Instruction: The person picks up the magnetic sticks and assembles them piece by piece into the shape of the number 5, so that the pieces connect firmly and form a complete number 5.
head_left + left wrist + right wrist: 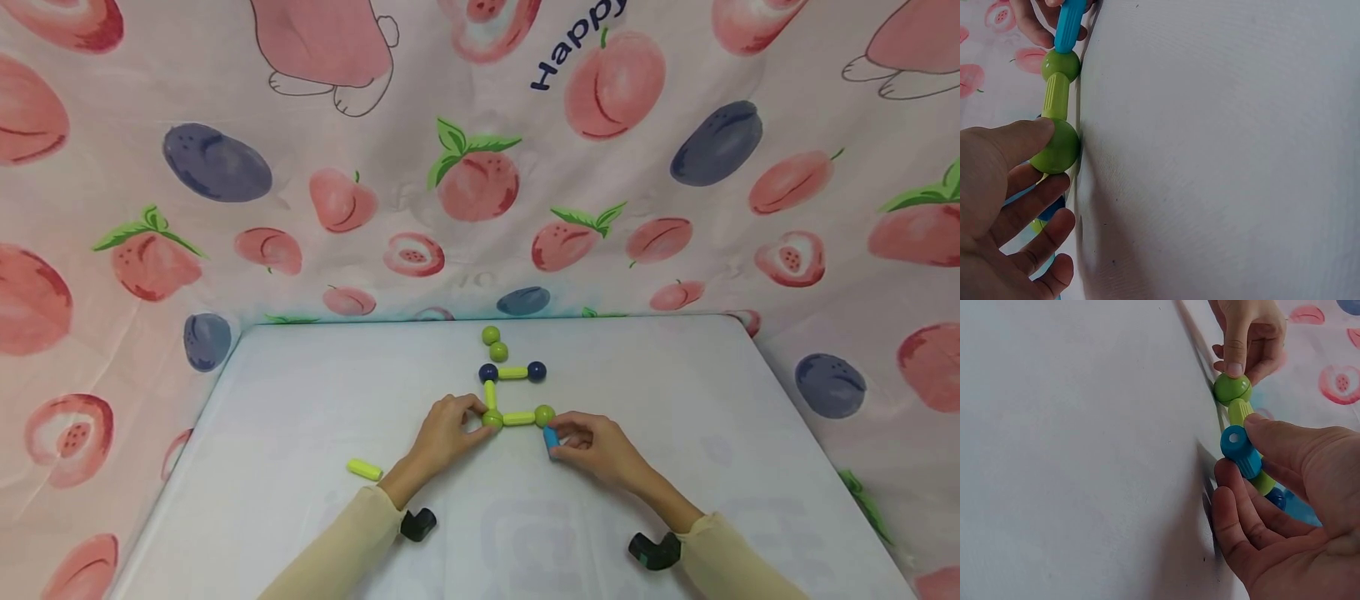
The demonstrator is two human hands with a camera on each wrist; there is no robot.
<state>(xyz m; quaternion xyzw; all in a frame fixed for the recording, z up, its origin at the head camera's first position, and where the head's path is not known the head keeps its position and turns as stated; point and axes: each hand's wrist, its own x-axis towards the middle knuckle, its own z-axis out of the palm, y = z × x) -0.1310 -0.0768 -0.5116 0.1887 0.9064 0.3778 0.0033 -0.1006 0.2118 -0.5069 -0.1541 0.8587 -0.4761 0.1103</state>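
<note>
So the left hand (448, 429) has a shiny lime-green plastic-looking ball (492, 419) pinched between thumb and fingers; call that the corner ball, since two rods branch off it. One ribbed yellow-green rod (518, 418) runs right from the corner ball to a second glossy lime-green ball (544, 415). Another short yellow-green rod (491, 395) heads away from the corner ball to a shiny navy ball (488, 373), and past that a third yellow-green rod (513, 373) links rightward to a second navy ball (536, 372). The right hand (600, 450), well apart from the left, pinches a ribbed bright-blue rod (551, 443) right of the corner ball and a bit nearer the person, its far end up against that second green ball. Farther out beyond the corner ball, a pair of loose lime-green balls (498, 352) sit touching each other. A spare yellow-green rod (364, 469) lies left of the corner ball, closer in, just beside the left forearm. Everything's on a white-topped table (300, 400), with pinkish fruit-print fabric (465, 287) behind it, well past the corner ball.
</note>
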